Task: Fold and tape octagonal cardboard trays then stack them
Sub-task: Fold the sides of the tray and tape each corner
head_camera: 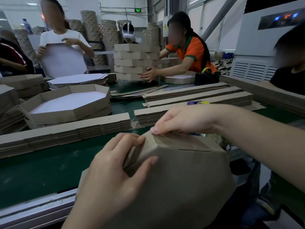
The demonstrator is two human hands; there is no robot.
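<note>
Brown octagonal tray [181,179], plain underside up, sits at six o'clock over the green belt's [41,171] near edge. Left hand [112,172] clamps its corner wall, thumb on the base; right hand [186,120] pinches the wall's rim at twelve o'clock.

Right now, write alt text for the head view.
The left hand grips a corner of an octagonal cardboard tray while the right hand pinches the wall beside it, over a green table. Flat cardboard strips lie stacked beyond.
</note>
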